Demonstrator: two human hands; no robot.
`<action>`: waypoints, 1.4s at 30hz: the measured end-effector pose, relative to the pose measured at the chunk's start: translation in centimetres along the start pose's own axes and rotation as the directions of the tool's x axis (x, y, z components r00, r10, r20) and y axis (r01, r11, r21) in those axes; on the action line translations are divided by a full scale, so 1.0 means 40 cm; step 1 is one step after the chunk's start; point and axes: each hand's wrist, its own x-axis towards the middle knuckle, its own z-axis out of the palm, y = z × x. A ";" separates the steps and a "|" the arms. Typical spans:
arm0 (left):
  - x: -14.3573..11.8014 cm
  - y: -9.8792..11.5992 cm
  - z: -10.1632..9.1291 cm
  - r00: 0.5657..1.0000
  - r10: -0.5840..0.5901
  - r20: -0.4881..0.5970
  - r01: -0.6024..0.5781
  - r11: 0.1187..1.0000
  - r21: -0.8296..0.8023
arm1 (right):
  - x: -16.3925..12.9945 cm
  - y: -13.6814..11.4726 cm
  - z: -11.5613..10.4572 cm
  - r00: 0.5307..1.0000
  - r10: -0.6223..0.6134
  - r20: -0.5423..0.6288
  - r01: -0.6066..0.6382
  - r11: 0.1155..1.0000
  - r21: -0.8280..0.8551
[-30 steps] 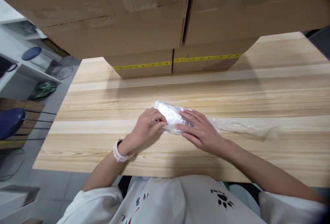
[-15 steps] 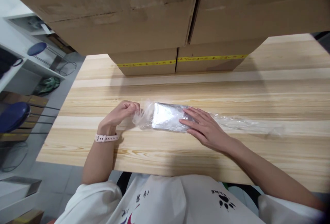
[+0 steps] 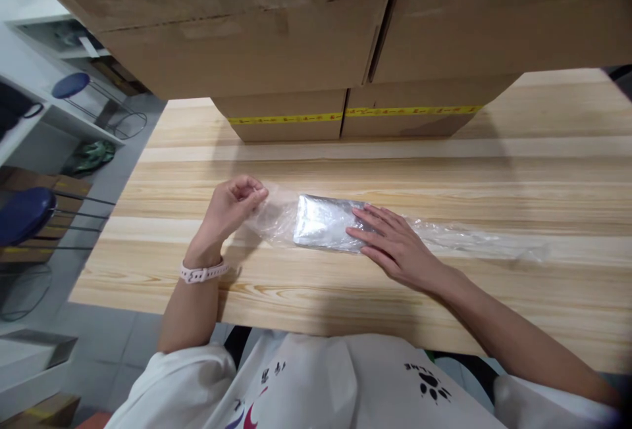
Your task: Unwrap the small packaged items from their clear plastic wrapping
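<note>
A flat silvery packet [image 3: 323, 223] lies inside a long clear plastic bag [image 3: 464, 239] on the wooden table [image 3: 494, 172]. My left hand [image 3: 230, 208], with a white watch on the wrist, pinches the bag's loose left end and holds it stretched out to the left. My right hand [image 3: 395, 248] lies flat with spread fingers on the packet's right end, pressing it to the table. The rest of the bag trails off to the right, flat and empty.
Large cardboard boxes [image 3: 296, 41] with yellow tape are stacked along the table's far side and overhang the view. Left of the table stand blue stools [image 3: 24, 215] and white shelving [image 3: 29, 120]. The table's near edge runs just below my forearms.
My left hand let go of the packet, moved left and pulled the bag's end out flat. My right hand stayed pressed on the packet.
</note>
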 end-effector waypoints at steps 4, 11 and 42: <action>0.019 -0.027 -0.016 0.988 -0.109 -0.111 0.111 0.994 0.006 | -0.002 0.004 0.004 1.000 -0.020 -0.022 0.020 1.000 -0.010; 0.019 -0.037 -0.050 0.974 -0.110 -0.196 0.151 0.967 0.207 | -0.001 0.006 0.003 0.999 -0.030 -0.012 0.030 1.000 -0.009; -0.056 -0.016 0.154 0.760 0.442 0.476 -0.629 0.684 0.369 | -0.006 0.012 -0.023 0.990 0.136 -0.039 -0.135 0.991 0.023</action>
